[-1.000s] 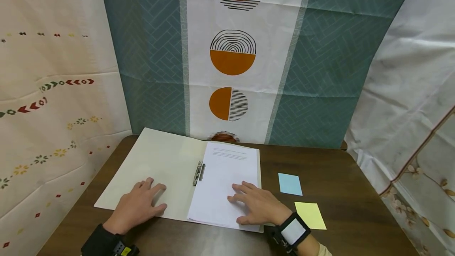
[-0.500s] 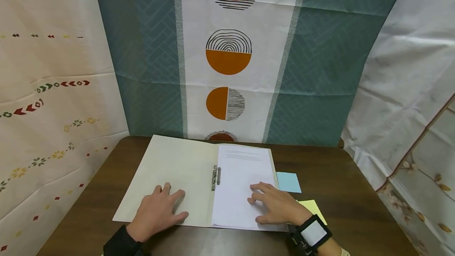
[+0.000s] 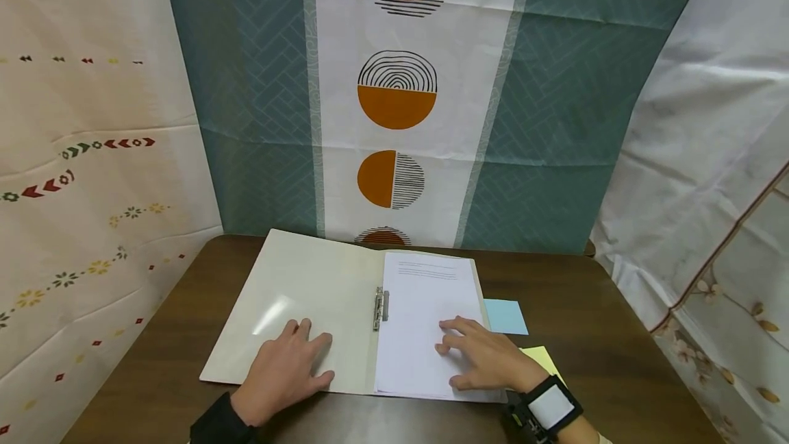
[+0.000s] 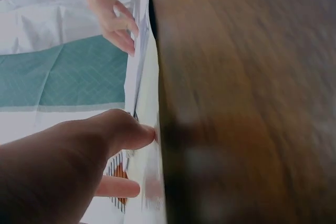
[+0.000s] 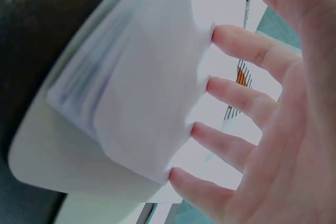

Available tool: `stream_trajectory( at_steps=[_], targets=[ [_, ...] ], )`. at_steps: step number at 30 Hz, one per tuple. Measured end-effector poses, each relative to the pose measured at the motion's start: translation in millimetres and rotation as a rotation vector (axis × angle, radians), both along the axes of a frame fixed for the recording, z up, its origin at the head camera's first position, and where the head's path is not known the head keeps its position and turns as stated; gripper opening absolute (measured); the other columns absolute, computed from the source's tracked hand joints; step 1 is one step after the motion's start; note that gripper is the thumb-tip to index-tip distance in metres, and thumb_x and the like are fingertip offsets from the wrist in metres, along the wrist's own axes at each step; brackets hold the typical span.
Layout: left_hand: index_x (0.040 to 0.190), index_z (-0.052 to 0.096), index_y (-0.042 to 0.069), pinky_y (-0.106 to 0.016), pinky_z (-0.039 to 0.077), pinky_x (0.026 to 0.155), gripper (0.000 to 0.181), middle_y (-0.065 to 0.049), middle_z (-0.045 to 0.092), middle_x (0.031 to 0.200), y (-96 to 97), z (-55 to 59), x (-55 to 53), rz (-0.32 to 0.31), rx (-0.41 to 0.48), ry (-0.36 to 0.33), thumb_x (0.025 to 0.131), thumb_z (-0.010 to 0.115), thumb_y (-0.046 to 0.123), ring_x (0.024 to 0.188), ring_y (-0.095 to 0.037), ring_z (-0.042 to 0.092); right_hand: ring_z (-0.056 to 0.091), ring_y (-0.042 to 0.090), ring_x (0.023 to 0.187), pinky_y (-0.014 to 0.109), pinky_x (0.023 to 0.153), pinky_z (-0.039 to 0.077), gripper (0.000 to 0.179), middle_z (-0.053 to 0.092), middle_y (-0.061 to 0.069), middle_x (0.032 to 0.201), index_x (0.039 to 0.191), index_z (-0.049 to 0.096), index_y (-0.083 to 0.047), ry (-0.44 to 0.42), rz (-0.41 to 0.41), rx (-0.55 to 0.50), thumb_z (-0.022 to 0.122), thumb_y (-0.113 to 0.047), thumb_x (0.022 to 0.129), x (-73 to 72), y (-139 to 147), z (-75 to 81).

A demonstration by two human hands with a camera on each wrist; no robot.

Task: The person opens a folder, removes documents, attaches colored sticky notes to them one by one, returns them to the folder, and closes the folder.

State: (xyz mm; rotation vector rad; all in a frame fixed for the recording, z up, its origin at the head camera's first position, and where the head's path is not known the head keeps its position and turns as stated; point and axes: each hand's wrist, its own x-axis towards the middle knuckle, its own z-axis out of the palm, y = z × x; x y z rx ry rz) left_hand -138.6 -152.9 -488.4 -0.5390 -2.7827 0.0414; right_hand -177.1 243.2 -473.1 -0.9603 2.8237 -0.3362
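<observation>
An open cream file folder (image 3: 296, 279) lies flat on the table. White paper sheets (image 3: 409, 348) rest on its right side beside a metal clip (image 3: 379, 308) near the spine. My left hand (image 3: 285, 370) rests on the left cover with fingers spread; in the left wrist view its thumb (image 4: 134, 135) touches the folder's front edge. My right hand (image 3: 487, 356) rests on the lower right of the sheets. In the right wrist view, its spread fingertips (image 5: 210, 85) press on the top sheet. Neither hand grips anything.
A light blue sticky note (image 3: 507, 316) lies at the folder's right edge. Below it, a yellow sticky note (image 3: 544, 360) is partly hidden by my right hand and wrist. The brown table (image 3: 616, 362) extends to the right; a patterned cloth (image 3: 246, 122) hangs behind it.
The folder, with both hands on it, has slid to the right and slightly toward me, reaching the blue note. The sliding has slowed in the last half second.
</observation>
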Motion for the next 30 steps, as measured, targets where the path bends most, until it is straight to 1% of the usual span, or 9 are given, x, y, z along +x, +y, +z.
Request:
stream_trajectory(
  at_steps=[3, 4, 7, 11, 14, 17, 20, 23, 30],
  targets=[
    [0.111, 0.076, 0.024, -0.029, 0.038, 0.047, 0.046, -0.003, 0.067, 0.098, 2.9, 0.4, -0.5, -0.046, -0.009, 0.081, 0.079, 0.091, 0.054, 0.092, -0.018, 0.059, 0.059, 0.041, 0.152, 0.057, 0.097, 0.065, 0.04, 0.062, 0.007, 0.165, 0.123, 0.076, -0.029, -0.006, -0.008, 0.001, 0.092, -0.041, 0.088, 0.3, -0.4, -0.6],
    [0.11, 0.075, 0.024, -0.029, 0.037, 0.046, 0.046, -0.001, 0.066, 0.096, 4.4, 0.9, -0.8, -0.052, -0.009, 0.099, 0.079, 0.091, 0.054, 0.091, -0.018, 0.059, 0.059, 0.041, 0.151, 0.058, 0.098, 0.065, 0.04, 0.062, 0.007, 0.165, 0.123, 0.076, -0.029, -0.006, -0.008, 0.0, 0.092, -0.041, 0.089, 0.7, -0.6, 0.0],
    [0.109, 0.076, 0.023, -0.029, 0.036, 0.046, 0.046, 0.0, 0.064, 0.094, 10.8, 2.9, -2.2, -0.061, 0.005, 0.115, 0.079, 0.09, 0.054, 0.091, -0.019, 0.058, 0.059, 0.039, 0.15, 0.055, 0.096, 0.065, 0.041, 0.062, 0.007, 0.164, 0.124, 0.076, -0.028, -0.004, -0.009, 0.001, 0.092, -0.042, 0.089, 1.6, -0.3, 1.6],
    [0.114, 0.08, 0.022, -0.03, 0.042, 0.046, 0.05, -0.001, 0.07, 0.1, 22.6, 6.0, -4.5, -0.047, 0.03, 0.085, 0.082, 0.088, 0.059, 0.092, -0.02, 0.059, 0.06, 0.036, 0.147, 0.05, 0.09, 0.065, 0.04, 0.062, 0.006, 0.163, 0.123, 0.076, -0.029, -0.001, -0.007, 0.001, 0.092, -0.042, 0.088, 1.6, 0.1, 2.6],
    [0.118, 0.082, 0.022, -0.033, 0.05, 0.048, 0.055, -0.004, 0.074, 0.104, 32.0, 9.3, -7.3, -0.026, 0.043, 0.049, 0.084, 0.087, 0.064, 0.093, -0.021, 0.061, 0.06, 0.035, 0.147, 0.049, 0.091, 0.065, 0.04, 0.062, 0.005, 0.164, 0.123, 0.076, -0.03, -0.008, -0.014, 0.001, 0.092, -0.042, 0.089, 0.7, -0.7, 1.1],
    [0.12, 0.083, 0.022, -0.034, 0.054, 0.051, 0.058, -0.005, 0.076, 0.105, 41.2, 11.6, -10.8, -0.016, 0.067, 0.003, 0.084, 0.086, 0.067, 0.093, -0.021, 0.062, 0.06, 0.035, 0.147, 0.051, 0.094, 0.065, 0.04, 0.062, 0.005, 0.164, 0.124, 0.077, -0.03, -0.012, -0.016, 0.003, 0.092, -0.042, 0.089, 0.2, -1.3, -0.8],
    [0.121, 0.083, 0.021, -0.034, 0.053, 0.051, 0.059, -0.006, 0.077, 0.105, 49.3, 11.4, -13.5, -0.029, 0.085, -0.032, 0.086, 0.085, 0.068, 0.091, -0.021, 0.062, 0.06, 0.036, 0.148, 0.054, 0.096, 0.066, 0.041, 0.062, 0.006, 0.164, 0.125, 0.077, -0.029, -0.01, -0.013, 0.008, 0.092, -0.042, 0.089, 0.2, -1.2, -1.7],
    [0.121, 0.083, 0.021, -0.033, 0.053, 0.051, 0.06, -0.006, 0.077, 0.103, 56.3, 10.2, -15.9, -0.049, 0.083, -0.047, 0.086, 0.084, 0.069, 0.089, -0.02, 0.061, 0.06, 0.037, 0.148, 0.056, 0.097, 0.066, 0.041, 0.062, 0.006, 0.164, 0.125, 0.077, -0.028, -0.003, -0.008, 0.011, 0.092, -0.042, 0.09, 0.3, -1.1, -1.6],
    [0.121, 0.084, 0.021, -0.036, 0.058, 0.055, 0.058, -0.008, 0.079, 0.107, 68.4, 9.0, -19.1, -0.087, 0.102, -0.108, 0.086, 0.084, 0.069, 0.091, -0.021, 0.064, 0.06, 0.037, 0.148, 0.055, 0.096, 0.066, 0.041, 0.062, 0.006, 0.163, 0.125, 0.077, -0.029, 0.007, -0.008, 0.009, 0.092, -0.042, 0.089, 1.5, -1.3, 0.1]
  ],
)
